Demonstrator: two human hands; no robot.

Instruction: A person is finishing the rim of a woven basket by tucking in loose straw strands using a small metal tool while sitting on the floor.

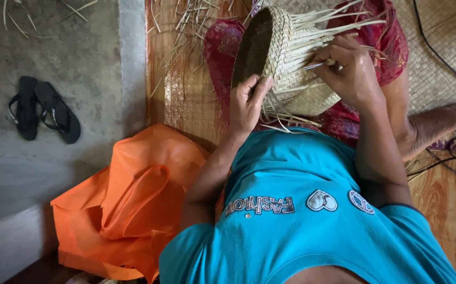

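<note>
Both forearms are being extended forward from the chest, elbows bent. The left hand (247,103) is being held palm inward, thumb raised and fingers curled in a grip. The right hand (346,68) is being held higher, wrist flexed, its fingertips (329,59) being pinched together.

left: orange bag (128,205) blocks; right: cables (449,158); ahead: loose straw strips (186,26)

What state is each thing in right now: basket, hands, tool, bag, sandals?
Woven straw basket: unfinished, tipped on its side, loose strips sticking out.
Left hand: gripping the basket rim.
Right hand: pinching a thin metal tool against the weave.
Orange fabric bag: crumpled, lying flat.
Black flip-flop sandals: off, lying side by side.
</note>
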